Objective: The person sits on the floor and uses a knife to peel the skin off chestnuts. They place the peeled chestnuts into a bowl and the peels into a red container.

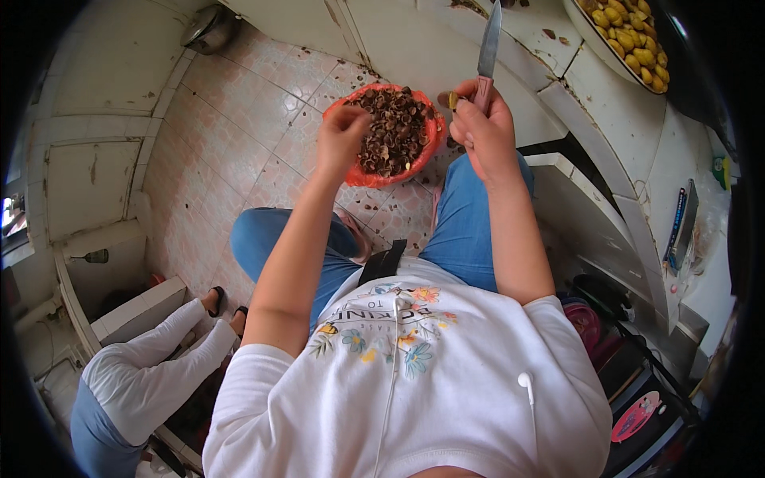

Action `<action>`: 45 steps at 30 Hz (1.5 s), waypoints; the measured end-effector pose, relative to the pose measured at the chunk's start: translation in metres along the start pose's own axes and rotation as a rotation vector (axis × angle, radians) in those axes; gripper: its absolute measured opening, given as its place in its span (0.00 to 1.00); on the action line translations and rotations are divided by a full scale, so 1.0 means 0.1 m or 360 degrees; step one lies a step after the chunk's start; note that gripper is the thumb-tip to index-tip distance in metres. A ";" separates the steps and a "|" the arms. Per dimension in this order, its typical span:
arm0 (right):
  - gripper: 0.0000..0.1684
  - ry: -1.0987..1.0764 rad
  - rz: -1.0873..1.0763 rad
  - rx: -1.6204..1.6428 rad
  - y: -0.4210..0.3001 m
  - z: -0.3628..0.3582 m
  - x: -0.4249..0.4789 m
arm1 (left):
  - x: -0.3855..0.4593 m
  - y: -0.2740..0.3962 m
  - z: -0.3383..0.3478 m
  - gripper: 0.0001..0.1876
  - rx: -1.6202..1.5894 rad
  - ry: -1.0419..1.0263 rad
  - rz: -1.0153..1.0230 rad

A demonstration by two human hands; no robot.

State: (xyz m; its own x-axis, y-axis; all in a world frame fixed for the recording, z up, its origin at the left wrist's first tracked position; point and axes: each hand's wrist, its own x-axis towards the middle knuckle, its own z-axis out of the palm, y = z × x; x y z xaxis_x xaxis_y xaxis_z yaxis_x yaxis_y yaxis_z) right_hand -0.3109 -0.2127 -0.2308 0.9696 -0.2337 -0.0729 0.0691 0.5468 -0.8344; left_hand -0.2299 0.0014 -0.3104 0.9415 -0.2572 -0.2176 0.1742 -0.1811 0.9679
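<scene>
My right hand [485, 128] grips the pink handle of a kitchen knife [489, 45], its blade pointing up and away from me. Between that hand's thumb and fingers is a chestnut [452, 100] with yellow flesh showing and dark shell on it. My left hand [343, 138] hovers over the left rim of a basin lined with a red plastic bag [435, 149]; its fingers are curled, and whether they pinch anything is hidden. Brown chestnut shells [391, 134] fill the basin, which stands on the floor beyond my knees. Peeled yellow chestnuts [642, 51] lie in a white-rimmed bowl [603, 48] on the counter at the upper right.
Shell bits are scattered over the tiled floor [239, 119] and tiled counter [621, 131]. A cabinet door [580, 209] stands ajar beside my right knee. A metal pot [209, 28] is at the far left. Another person [137, 382] bends at the lower left.
</scene>
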 end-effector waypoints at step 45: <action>0.07 0.0488 -0.0270 -0.1265 0.78 0.02 -0.03 | -0.73 -0.09 0.91 0.10 -0.0851 -0.0574 -0.0778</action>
State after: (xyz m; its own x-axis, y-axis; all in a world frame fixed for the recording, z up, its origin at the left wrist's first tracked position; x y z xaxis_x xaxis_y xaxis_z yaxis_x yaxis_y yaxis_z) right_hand -0.3074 -0.1673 -0.2948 0.8471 -0.5300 0.0389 -0.0882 -0.2124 -0.9732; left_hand -0.3261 -0.0645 -0.3148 0.5881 -0.5730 -0.5708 0.7424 0.1025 0.6620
